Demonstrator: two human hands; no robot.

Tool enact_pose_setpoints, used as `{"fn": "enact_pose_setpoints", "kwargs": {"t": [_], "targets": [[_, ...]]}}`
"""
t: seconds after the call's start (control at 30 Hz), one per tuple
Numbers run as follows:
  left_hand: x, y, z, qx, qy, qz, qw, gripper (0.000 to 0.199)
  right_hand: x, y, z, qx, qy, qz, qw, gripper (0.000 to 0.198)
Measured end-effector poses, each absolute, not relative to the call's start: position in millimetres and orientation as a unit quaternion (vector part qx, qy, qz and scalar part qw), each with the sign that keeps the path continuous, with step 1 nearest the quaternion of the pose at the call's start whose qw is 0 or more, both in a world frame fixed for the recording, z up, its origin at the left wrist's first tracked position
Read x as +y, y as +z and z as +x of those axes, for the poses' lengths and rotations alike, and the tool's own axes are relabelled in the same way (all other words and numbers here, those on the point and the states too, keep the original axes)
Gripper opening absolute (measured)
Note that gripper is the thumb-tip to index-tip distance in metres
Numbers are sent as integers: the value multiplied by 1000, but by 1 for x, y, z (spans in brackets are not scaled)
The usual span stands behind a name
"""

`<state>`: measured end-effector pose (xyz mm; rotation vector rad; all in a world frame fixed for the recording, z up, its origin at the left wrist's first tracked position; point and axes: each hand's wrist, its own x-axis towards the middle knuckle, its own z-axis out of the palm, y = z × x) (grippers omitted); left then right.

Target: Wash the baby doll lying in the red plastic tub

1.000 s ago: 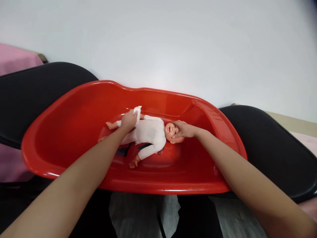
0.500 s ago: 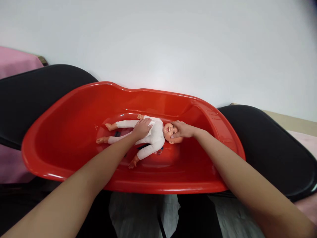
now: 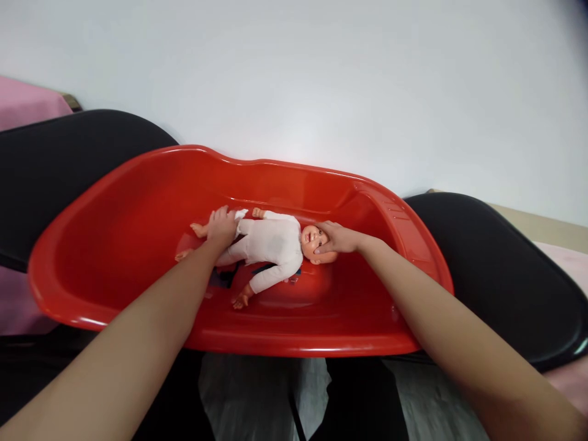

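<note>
A baby doll (image 3: 269, 245) in a white suit lies on its back in a red plastic baby bathtub (image 3: 138, 202), head to the right. My left hand (image 3: 221, 225) rests on the doll's legs and grips a small white cloth (image 3: 239, 214) that sticks out beside the fingers. My right hand (image 3: 337, 239) lies on the doll's head (image 3: 312, 240), fingers cupping its face and forehead. A dark item lies under the doll's body, partly hidden.
The tub sits across two black seats, one at the left (image 3: 55, 165) and one at the right (image 3: 500, 269). A white wall (image 3: 321, 79) stands behind. Pink fabric (image 3: 27, 101) shows at the far left. Grey floor (image 3: 257, 398) shows below the tub's front rim.
My left hand slid from the doll's hips up to its chest, then back left onto the legs with the cloth. My right hand stayed on the head.
</note>
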<state>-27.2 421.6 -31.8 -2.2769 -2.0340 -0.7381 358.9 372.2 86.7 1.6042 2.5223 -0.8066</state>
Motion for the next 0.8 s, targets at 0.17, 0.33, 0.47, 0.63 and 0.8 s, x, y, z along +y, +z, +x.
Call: {"fn": "enact_pose_setpoints", "kwargs": {"t": [0.17, 0.33, 0.47, 0.63, 0.8], "targets": [[426, -16, -30, -697, -298, -652, -37, 47, 374, 84, 361, 815, -263, 516, 21, 78], [426, 29, 17, -652, -346, -660, -139, 59, 372, 89, 358, 811, -271, 518, 21, 78], [408, 29, 66, -478, -310, -807, -156, 43, 371, 90, 356, 811, -266, 521, 23, 79], [388, -3, 87, -381, -234, -893, -47, 46, 373, 87, 358, 823, -254, 508, 19, 76], [397, -8, 67, -440, -220, -870, -21, 38, 373, 88, 358, 814, -257, 520, 31, 76]]}}
